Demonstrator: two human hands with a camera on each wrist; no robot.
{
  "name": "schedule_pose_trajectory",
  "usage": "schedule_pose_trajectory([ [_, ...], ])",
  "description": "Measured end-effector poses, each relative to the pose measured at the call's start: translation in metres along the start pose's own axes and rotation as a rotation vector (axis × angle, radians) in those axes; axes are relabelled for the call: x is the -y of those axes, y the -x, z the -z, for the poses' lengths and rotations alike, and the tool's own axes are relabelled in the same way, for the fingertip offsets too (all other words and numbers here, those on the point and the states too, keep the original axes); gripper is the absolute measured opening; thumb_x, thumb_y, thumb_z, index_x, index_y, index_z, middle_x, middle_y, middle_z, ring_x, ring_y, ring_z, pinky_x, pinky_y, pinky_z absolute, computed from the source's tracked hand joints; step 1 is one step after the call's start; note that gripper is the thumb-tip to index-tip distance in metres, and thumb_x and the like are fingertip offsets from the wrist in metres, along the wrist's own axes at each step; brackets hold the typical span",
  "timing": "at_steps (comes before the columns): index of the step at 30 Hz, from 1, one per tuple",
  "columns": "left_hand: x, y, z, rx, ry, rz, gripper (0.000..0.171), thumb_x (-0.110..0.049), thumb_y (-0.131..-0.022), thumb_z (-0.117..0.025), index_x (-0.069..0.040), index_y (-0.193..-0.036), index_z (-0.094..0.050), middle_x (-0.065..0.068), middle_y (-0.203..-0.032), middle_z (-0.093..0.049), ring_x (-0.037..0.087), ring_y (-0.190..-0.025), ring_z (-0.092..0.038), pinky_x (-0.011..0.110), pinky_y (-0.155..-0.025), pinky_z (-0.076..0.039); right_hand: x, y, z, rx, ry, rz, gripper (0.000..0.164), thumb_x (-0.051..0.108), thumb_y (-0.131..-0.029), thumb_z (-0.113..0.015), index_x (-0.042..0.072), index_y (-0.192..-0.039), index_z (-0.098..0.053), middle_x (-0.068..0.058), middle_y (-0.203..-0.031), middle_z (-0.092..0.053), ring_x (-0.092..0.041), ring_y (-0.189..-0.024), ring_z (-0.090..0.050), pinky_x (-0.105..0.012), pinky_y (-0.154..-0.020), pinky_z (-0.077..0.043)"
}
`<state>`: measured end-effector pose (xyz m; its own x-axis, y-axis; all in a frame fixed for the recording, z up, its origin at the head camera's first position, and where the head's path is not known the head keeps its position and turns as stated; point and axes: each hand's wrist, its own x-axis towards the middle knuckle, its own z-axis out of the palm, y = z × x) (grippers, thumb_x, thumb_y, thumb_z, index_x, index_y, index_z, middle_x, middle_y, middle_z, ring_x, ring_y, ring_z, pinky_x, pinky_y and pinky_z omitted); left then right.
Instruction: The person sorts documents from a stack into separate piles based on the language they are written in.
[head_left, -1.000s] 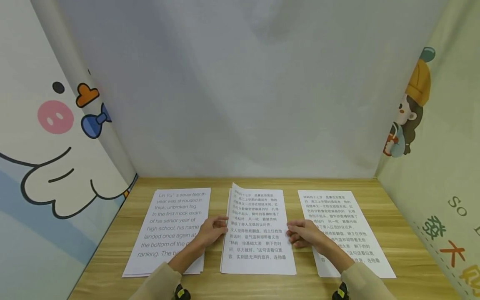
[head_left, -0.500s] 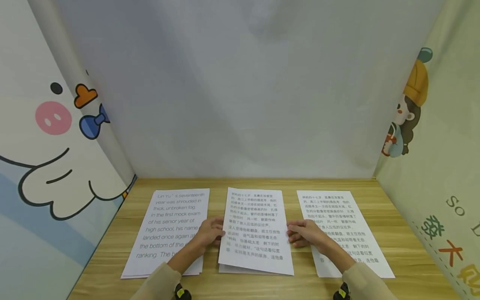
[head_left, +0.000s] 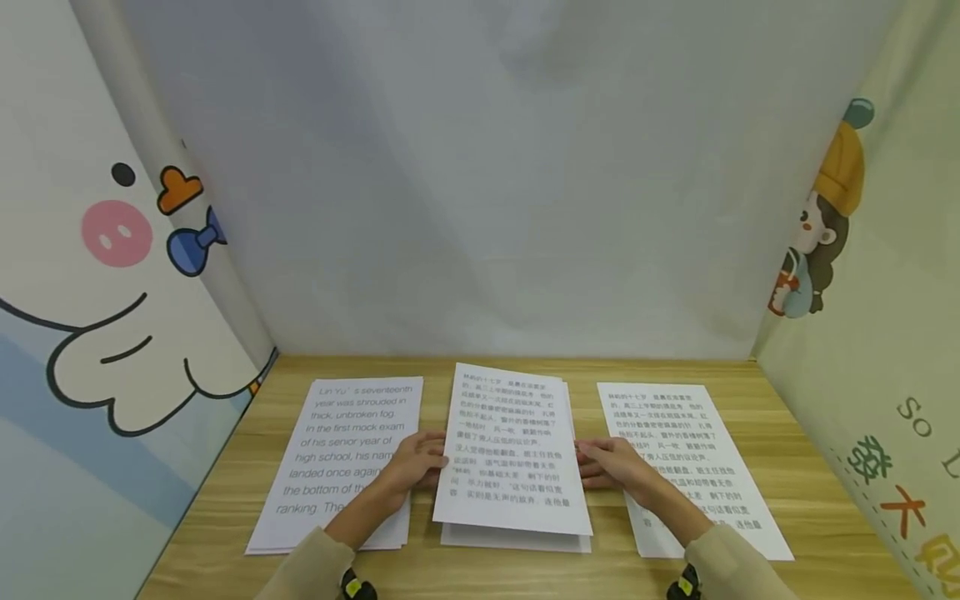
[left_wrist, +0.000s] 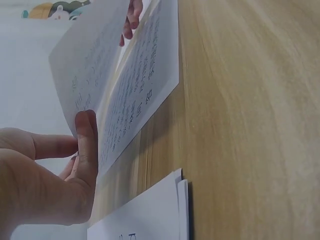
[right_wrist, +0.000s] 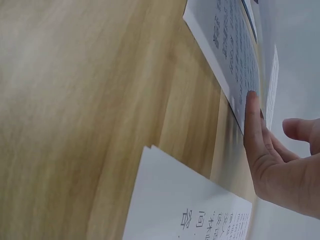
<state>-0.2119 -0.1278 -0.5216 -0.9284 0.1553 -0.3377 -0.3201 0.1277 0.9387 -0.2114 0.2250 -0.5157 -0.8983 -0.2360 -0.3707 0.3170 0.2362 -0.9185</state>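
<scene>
Above the middle stack (head_left: 517, 540) of printed paper, a sheet of paper (head_left: 510, 467) with Chinese text is raised and slightly tilted. My left hand (head_left: 412, 462) pinches its left edge between thumb and fingers. In the left wrist view the lifted sheet (left_wrist: 90, 60) stands well apart from the printed page (left_wrist: 145, 85) beneath. My right hand (head_left: 615, 467) is at the stack's right edge. Seen from the right wrist, the fingers (right_wrist: 253, 125) are extended with a fingertip right at the lower paper's edge, and the thumb stands apart from them.
A paper stack with English text (head_left: 345, 425) lies left on the wooden table (head_left: 540, 579), partly under my left forearm. Another with Chinese text (head_left: 675, 417) lies right, under my right forearm. A pale curtain (head_left: 480, 208) closes the back; printed cartoon panels flank the sides.
The middle stack's top sheet, lying nearly flat with a raised corner a second ago, has come up and shifted away from the person, exposing the paper below. The right hand has barely moved.
</scene>
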Motion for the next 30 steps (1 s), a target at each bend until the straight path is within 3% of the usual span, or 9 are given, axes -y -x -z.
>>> schedule_pose_trajectory([
  [6,0.0,0.003,-0.003,0.013,-0.023,-0.004,0.054,0.001,-0.093,-0.06,0.004,-0.145,-0.045,0.02,-0.124,-0.07,0.021,-0.094,-0.073,0.037,-0.084,-0.061,0.002,-0.001,-0.002,0.015,-0.001,0.025,0.054,0.018,-0.105,-0.054,-0.013,-0.147,-0.042,-0.022,-0.123,-0.07,-0.02,-0.098,-0.074,-0.032,-0.082,-0.063],
  [15,0.001,0.005,-0.011,0.029,-0.047,-0.033,0.058,0.001,-0.09,-0.064,0.004,-0.145,-0.044,0.024,-0.129,-0.064,0.019,-0.095,-0.071,0.036,-0.082,-0.062,0.001,0.002,-0.001,-0.024,0.016,0.029,0.056,0.01,-0.099,-0.062,-0.011,-0.147,-0.042,-0.003,-0.099,-0.074,-0.018,-0.095,-0.074,-0.031,-0.076,-0.063],
  [24,-0.003,0.008,-0.026,0.053,-0.044,-0.086,0.055,0.003,-0.09,-0.061,0.007,-0.142,-0.044,0.026,-0.124,-0.063,0.02,-0.087,-0.069,0.036,-0.08,-0.062,0.0,0.006,0.009,-0.111,0.053,-0.003,0.053,0.011,-0.098,-0.065,-0.008,-0.144,-0.049,-0.01,-0.112,-0.076,-0.018,-0.094,-0.074,-0.031,-0.072,-0.063],
  [30,-0.003,0.004,-0.036,0.037,-0.081,-0.094,0.053,0.001,-0.091,-0.062,0.005,-0.141,-0.047,0.023,-0.122,-0.064,0.02,-0.087,-0.07,0.036,-0.08,-0.062,-0.003,0.01,0.017,-0.135,0.065,-0.023,0.053,0.012,-0.097,-0.067,-0.007,-0.143,-0.049,-0.007,-0.107,-0.075,-0.016,-0.09,-0.072,-0.031,-0.07,-0.063],
])
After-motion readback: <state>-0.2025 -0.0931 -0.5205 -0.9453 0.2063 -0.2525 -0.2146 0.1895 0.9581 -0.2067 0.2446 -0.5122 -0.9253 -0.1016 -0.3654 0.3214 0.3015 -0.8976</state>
